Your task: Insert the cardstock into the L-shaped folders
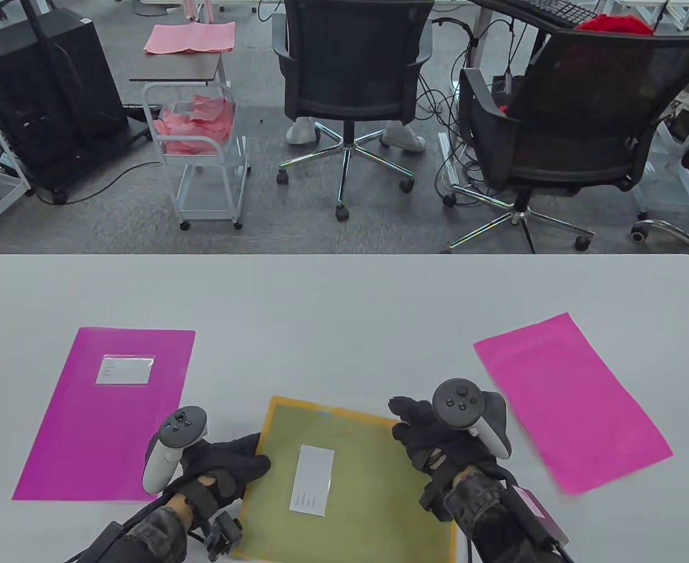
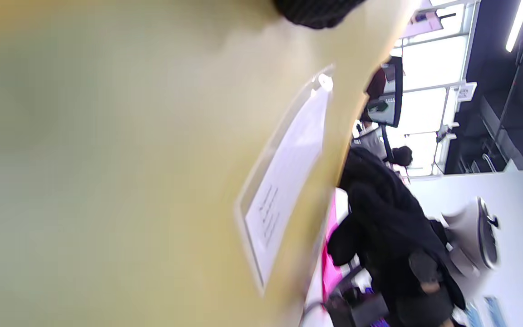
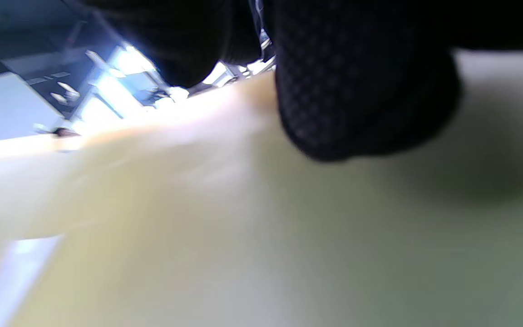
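A yellow L-shaped folder (image 1: 368,469) with an orange rim and a white label (image 1: 312,480) lies at the table's near middle. My left hand (image 1: 233,463) holds its left edge. My right hand (image 1: 421,428) holds its far right corner. The folder fills the left wrist view (image 2: 130,159), where its label (image 2: 288,181) and my right hand (image 2: 388,218) also show. In the right wrist view my fingers (image 3: 361,91) press on the folder (image 3: 243,236). A magenta cardstock sheet (image 1: 567,399) lies loose at the right. A magenta folder (image 1: 110,422) with a label lies at the left.
The white table (image 1: 344,293) ends at a far edge; beyond it stand two office chairs (image 1: 350,70) and a small white cart (image 1: 203,146) with pink sheets. Bare table lies between the folders and the far edge.
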`<action>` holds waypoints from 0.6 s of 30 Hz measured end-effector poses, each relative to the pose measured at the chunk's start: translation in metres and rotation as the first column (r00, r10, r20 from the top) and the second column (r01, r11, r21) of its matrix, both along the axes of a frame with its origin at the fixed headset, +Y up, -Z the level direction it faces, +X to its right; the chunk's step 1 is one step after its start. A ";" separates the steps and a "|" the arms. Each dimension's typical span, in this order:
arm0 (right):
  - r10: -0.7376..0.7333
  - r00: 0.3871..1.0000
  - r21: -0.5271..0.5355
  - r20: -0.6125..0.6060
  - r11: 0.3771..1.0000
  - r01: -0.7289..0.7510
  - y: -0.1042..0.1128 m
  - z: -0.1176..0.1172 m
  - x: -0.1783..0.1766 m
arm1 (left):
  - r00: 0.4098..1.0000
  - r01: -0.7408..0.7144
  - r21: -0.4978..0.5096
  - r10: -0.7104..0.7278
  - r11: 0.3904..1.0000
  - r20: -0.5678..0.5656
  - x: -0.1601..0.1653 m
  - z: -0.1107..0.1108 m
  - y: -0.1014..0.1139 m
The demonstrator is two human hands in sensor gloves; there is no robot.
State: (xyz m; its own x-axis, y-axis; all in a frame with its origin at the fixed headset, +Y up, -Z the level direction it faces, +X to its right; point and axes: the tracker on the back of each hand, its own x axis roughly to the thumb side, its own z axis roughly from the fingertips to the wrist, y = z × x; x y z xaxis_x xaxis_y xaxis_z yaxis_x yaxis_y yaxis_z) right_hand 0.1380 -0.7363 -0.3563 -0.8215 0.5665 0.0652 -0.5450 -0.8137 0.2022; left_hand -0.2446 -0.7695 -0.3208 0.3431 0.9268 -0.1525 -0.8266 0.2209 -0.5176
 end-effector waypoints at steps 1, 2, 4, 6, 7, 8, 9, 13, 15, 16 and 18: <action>0.072 0.997 -0.007 0.002 0.997 -0.072 0.000 -0.001 0.003 | 1.000 0.004 0.021 -0.004 1.000 -0.008 -0.003 0.000 0.001; 0.152 0.988 -0.060 -0.041 0.986 -0.154 -0.001 -0.004 0.007 | 1.000 0.019 0.019 -0.019 1.000 -0.020 -0.006 -0.001 0.003; 0.208 0.967 -0.282 -0.149 0.928 -0.243 -0.008 -0.007 0.016 | 0.999 0.018 0.040 -0.016 0.999 -0.041 -0.011 -0.003 0.004; 0.077 0.974 -0.424 -0.212 0.891 -0.163 -0.018 -0.008 0.020 | 0.996 0.091 0.050 -0.091 0.995 0.010 -0.014 -0.005 0.005; 0.013 0.975 -0.444 -0.222 0.889 -0.113 -0.021 -0.008 0.021 | 0.992 0.124 0.080 -0.125 0.989 0.012 -0.016 -0.006 0.005; -0.162 0.963 -0.491 -0.214 0.870 0.037 -0.023 -0.010 0.024 | 0.983 0.183 0.119 -0.183 0.976 -0.016 -0.019 -0.007 0.006; -0.262 0.944 -0.495 -0.201 0.859 0.133 -0.021 -0.011 0.025 | 0.970 0.241 0.176 -0.233 0.955 -0.065 -0.022 -0.008 0.008; -0.362 0.923 -0.343 -0.127 0.890 0.302 -0.004 -0.018 0.035 | 0.876 0.459 0.368 -0.342 0.809 -0.341 -0.037 -0.006 0.025; -0.458 0.889 -0.277 0.013 0.853 0.443 -0.005 -0.016 0.044 | 0.810 0.576 0.387 -0.439 0.720 -0.389 -0.048 -0.006 0.034; -0.492 0.864 -0.208 0.106 0.839 0.503 -0.008 -0.014 0.051 | 0.764 0.637 0.379 -0.486 0.671 -0.424 -0.056 -0.007 0.037; -0.491 0.829 -0.131 0.269 0.834 0.536 -0.014 -0.010 0.059 | 0.713 0.695 0.337 -0.545 0.635 -0.442 -0.068 -0.008 0.037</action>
